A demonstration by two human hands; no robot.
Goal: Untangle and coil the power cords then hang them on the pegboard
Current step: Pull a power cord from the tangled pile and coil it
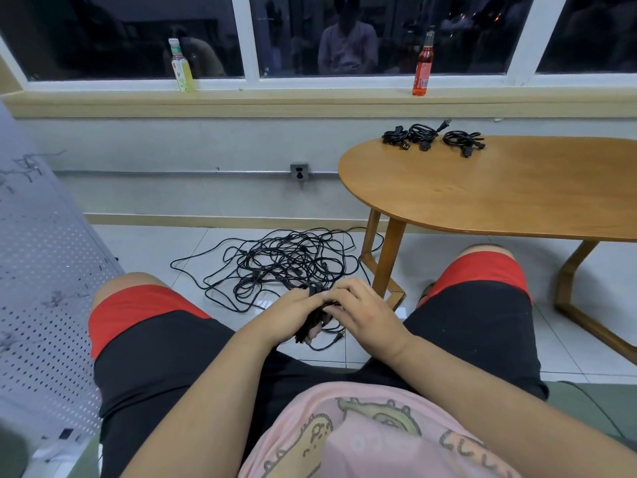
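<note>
From the head camera we look down at our own lap. Our left hand (293, 313) and right hand (367, 313) meet between our knees. Both hold a small black bundle of cord (310, 327). The left grip is closed round the bundle, with the fingers curled under it. The right grip is closed on it too, with bent fingers lying over the top. A loose end with a plug hangs down from the bundle.

Just past our hands, a big tangled pile of cords (279, 263) lies on the white floor (155, 250). To the right stands a round wooden bench (499, 194). Three coiled cords (431, 136) sit side by side at its far edge. The grey pegboard (44, 270) is close on our left. On the window ledge (310, 94) stand a yellow bottle (182, 67) and a red bottle (424, 65), well apart.
</note>
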